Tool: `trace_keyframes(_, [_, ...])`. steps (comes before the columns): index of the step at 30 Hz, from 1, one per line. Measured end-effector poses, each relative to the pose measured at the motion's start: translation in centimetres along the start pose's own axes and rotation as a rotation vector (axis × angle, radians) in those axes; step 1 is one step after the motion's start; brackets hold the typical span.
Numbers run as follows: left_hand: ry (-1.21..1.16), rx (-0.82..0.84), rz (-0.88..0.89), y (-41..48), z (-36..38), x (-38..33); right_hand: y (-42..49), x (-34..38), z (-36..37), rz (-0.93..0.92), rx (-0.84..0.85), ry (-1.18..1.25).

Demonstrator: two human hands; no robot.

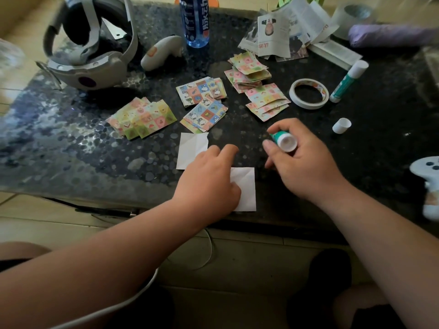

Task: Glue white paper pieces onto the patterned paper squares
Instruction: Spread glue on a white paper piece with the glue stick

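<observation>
- Sitting at a dark, pebble-speckled stone table [71, 157], above pale floor tiles [35, 214] by its near edge.
- Resting the left hand [209, 179], fingers relaxed, on a white paper piece [247, 188] at that near edge.
- Gripping an uncapped glue stick [286, 141] in the right hand [304, 167], fingers curled round it and its open end turned up; holding the two hands apart.
- Facing a second white piece [191, 148], partly tucked under the left fingertips.
- Having a loose white cap [341, 125] just right of the right hand.
- Looking, beyond both hands, at patterned paper squares [204, 112] lying in several loose piles across the table's middle.
- Noting, beyond the right hand, a tape roll [308, 93] lying flat and a capped glue stick [348, 81] beside it.
- Taking in, far beyond the left hand, a grey headset [90, 55], a controller [161, 52] and a blue bottle [193, 22]; far beyond the right, newspaper scraps [280, 36].
</observation>
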State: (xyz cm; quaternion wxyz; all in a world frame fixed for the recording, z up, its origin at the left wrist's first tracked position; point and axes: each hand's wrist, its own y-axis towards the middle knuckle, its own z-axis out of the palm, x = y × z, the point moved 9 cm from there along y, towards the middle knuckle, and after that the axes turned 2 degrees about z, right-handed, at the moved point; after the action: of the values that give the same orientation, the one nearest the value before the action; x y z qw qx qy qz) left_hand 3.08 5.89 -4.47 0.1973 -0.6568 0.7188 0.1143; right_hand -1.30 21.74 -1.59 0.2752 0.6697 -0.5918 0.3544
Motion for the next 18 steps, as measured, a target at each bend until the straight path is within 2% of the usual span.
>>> trace_keyframes(5, [0.174, 0.054, 0.194, -0.3, 0.2, -1.2, -0.4, 0.2, -0.7, 0.059, -0.007, 0.191])
trace_keyframes(13, [0.155, 0.106, 0.181, -0.4, 0.2, -0.3, -0.8, -1.3, 0.9, 0.150, 0.196, 0.031])
trace_keyframes(18, [0.139, 0.100, 0.174, -0.4, 0.3, -0.2, -1.7, -0.6, 2.0, 0.095, 0.306, -0.032])
